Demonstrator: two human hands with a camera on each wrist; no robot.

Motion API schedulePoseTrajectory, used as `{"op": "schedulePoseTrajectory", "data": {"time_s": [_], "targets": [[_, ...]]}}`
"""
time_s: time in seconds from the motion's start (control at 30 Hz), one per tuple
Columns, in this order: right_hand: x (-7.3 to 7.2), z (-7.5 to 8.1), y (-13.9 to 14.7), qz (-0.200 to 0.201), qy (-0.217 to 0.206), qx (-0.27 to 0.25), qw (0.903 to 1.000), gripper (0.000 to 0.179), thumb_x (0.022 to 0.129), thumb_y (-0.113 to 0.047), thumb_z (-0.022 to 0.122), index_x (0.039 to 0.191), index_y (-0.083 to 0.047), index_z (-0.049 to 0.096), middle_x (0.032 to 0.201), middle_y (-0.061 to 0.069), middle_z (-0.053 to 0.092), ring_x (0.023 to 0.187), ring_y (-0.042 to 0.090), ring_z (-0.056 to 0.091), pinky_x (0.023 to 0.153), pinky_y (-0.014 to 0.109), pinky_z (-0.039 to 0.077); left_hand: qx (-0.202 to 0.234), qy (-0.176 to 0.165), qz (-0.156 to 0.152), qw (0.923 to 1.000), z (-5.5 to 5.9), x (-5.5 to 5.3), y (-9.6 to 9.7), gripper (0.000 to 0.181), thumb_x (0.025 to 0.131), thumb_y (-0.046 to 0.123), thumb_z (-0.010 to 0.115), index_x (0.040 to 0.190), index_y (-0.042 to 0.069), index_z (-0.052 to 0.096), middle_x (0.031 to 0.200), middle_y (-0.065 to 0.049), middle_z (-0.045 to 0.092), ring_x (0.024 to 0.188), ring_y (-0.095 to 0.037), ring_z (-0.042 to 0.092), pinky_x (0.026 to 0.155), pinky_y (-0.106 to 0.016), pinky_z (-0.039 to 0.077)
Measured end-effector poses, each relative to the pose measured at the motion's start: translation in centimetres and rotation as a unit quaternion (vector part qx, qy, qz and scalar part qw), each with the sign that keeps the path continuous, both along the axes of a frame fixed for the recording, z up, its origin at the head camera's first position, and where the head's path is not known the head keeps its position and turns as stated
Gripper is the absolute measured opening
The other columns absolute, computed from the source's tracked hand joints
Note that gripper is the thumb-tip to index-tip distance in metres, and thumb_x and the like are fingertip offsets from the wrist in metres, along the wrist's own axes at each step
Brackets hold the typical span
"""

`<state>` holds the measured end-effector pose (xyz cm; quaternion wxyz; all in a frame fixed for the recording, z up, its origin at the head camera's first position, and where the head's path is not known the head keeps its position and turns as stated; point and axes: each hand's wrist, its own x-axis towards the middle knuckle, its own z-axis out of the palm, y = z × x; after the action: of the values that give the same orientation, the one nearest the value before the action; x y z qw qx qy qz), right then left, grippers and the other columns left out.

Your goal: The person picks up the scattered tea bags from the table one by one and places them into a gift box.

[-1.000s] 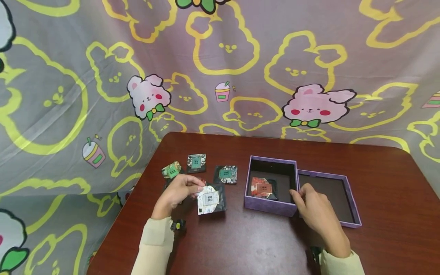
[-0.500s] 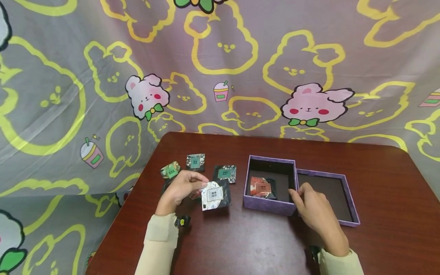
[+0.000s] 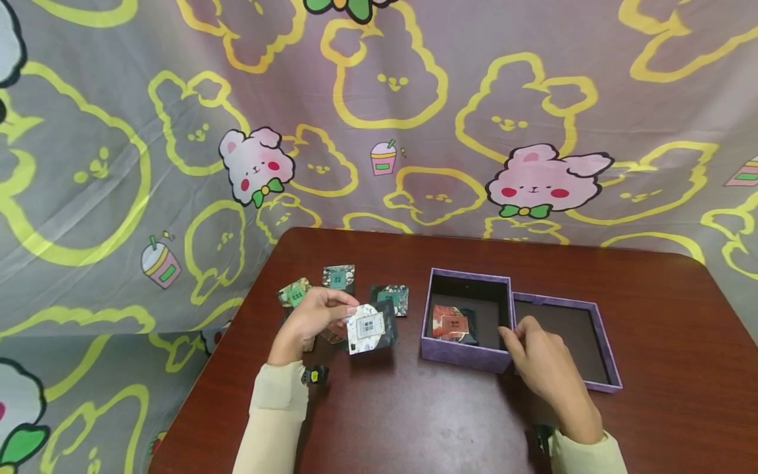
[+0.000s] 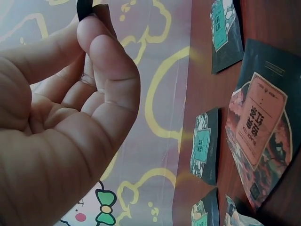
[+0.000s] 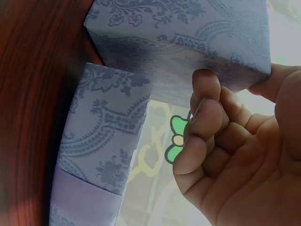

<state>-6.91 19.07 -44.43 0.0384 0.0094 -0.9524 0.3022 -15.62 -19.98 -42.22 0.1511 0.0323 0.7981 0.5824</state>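
My left hand point(image 3: 309, 324) pinches a white-and-black tea sachet point(image 3: 368, 329) by its left edge, holding it above the table. In the left wrist view just a dark edge of this sachet point(image 4: 85, 7) shows between thumb and finger. A red-labelled tea sachet point(image 4: 263, 122) lies below that hand, mostly hidden in the head view. My right hand point(image 3: 547, 365) grips the front right corner of a purple patterned box point(image 3: 464, 353), thumb at the rim and fingers curled against the outside. Another red-labelled sachet point(image 3: 453, 324) lies inside this box.
Several green-labelled sachets lie behind the left hand, among them one at the left point(image 3: 294, 293), one at the back point(image 3: 339, 278) and one nearer the box point(image 3: 398, 299). The shallow purple lid point(image 3: 556, 339) lies right of the box. A printed curtain point(image 3: 426, 197) hangs behind the table.
My left hand has carried the white-and-black sachet slightly up and to the right. My right hand and the box have stayed in place.
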Motion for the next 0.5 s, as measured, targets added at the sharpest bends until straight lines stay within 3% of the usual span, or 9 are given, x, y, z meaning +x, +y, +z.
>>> {"op": "schedulePoseTrajectory", "data": {"time_s": [0.13,0.37,0.5], "targets": [[0.0,-0.1,0.0,0.0,0.006,0.001,1.0,0.028,0.103,-0.03,0.059,0.089,-0.006,0.054,0.063,0.001,0.049,0.062,0.023,0.05,0.056,0.04,0.042,-0.01,0.009,0.006,0.9999,0.2,-0.1,0.4,0.009,0.092,0.001,0.072,0.099,-0.003,0.075,0.08,-0.009,0.071,0.067,-0.033,0.062,0.061,-0.047,0.056],[-0.1,-0.1,0.0,-0.002,0.02,0.001,0.9998,0.027,0.102,-0.03,0.059,0.088,-0.007,0.055,0.062,0.0,0.05,0.062,0.024,0.052,0.057,0.043,0.043,-0.01,0.001,-0.007,0.9999,0.5,-0.7,1.6,0.009,0.091,0.005,0.074,0.099,0.001,0.076,0.079,-0.009,0.07,0.072,-0.043,0.062,0.054,-0.043,0.053],[0.0,-0.2,0.0,-0.002,0.022,0.0,0.9998,0.027,0.102,-0.029,0.06,0.088,-0.007,0.054,0.062,0.0,0.049,0.061,0.024,0.051,0.057,0.042,0.043,-0.024,0.021,-0.017,0.9994,0.4,-0.9,1.9,0.01,0.091,0.005,0.074,0.099,0.0,0.076,0.081,-0.008,0.071,0.079,-0.046,0.063,0.058,-0.042,0.053]]}}
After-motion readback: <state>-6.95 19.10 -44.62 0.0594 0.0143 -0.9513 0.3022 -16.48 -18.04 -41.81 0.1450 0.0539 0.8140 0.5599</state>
